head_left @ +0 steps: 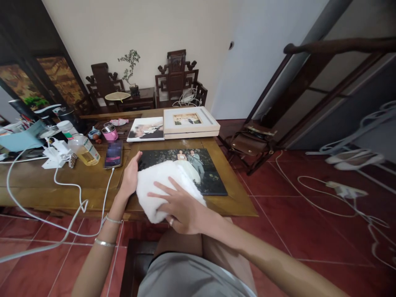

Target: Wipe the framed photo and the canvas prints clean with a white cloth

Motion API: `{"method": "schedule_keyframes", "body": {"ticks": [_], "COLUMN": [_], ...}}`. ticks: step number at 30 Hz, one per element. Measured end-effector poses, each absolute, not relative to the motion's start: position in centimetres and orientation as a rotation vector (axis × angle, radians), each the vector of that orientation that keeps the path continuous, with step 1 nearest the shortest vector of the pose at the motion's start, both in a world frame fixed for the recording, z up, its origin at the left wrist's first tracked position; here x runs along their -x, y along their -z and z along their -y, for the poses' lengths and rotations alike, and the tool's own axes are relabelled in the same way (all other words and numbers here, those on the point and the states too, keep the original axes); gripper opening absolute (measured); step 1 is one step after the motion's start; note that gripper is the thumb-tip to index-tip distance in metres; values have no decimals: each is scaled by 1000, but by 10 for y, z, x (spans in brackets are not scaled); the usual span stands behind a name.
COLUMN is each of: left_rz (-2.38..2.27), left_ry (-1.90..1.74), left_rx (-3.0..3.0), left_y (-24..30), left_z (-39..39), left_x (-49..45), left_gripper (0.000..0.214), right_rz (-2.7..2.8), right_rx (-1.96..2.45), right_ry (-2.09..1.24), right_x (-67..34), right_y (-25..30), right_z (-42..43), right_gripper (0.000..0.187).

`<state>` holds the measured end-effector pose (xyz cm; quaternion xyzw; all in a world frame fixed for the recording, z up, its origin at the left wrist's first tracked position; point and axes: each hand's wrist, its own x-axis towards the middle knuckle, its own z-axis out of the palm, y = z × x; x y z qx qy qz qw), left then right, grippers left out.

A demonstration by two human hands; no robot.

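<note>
A large dark photo print [201, 173] of a couple lies flat near the right end of a wooden table [80, 181]. A white cloth [157, 181] covers the print's left part. My right hand [179, 208] presses flat on the cloth with fingers spread. My left hand [131, 175] rests open against the print's left edge, beside the cloth.
Behind the print lie a second photo [147, 128] and a white framed picture [189, 121]. A phone [113, 154] on a cable, a pink cup [109, 133], a bottle [85, 150] and chargers sit to the left. Carved chairs stand at the wall; cables trail over the red tile floor.
</note>
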<state>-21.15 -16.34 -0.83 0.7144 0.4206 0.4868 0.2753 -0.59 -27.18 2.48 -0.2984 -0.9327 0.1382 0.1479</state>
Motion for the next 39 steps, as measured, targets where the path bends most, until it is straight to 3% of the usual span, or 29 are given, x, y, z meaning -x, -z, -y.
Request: {"method": "schedule_keyframes", "body": {"ticks": [6, 12, 18, 24, 33, 39], "left_rz": [-1273, -1238, -1256, -1290, -1244, -1245], "left_ry": [-1050, -983, -956, -964, -987, -1002], "left_rx": [-2202, -2279, -2302, -2311, -2241, -2227], "left_y": [5, 9, 8, 7, 8, 10], "left_z": [166, 163, 162, 161, 161, 162], "left_x": [207, 208, 210, 212, 211, 210], "left_gripper": [43, 37, 35, 33, 34, 35], "right_rz": [2529, 2388, 2377, 2426, 2309, 2277], "right_rx": [1203, 1545, 1431, 1215, 1473, 1694], "right_ry": [-352, -200, -435, -465, -499, -295], "right_x": [-48, -49, 22, 64, -44, -112], "right_y": [-25, -14, -22, -36, -20, -7], "right_z": [270, 198, 125, 107, 114, 170], "right_gripper": [36, 38, 44, 44, 45, 42]}}
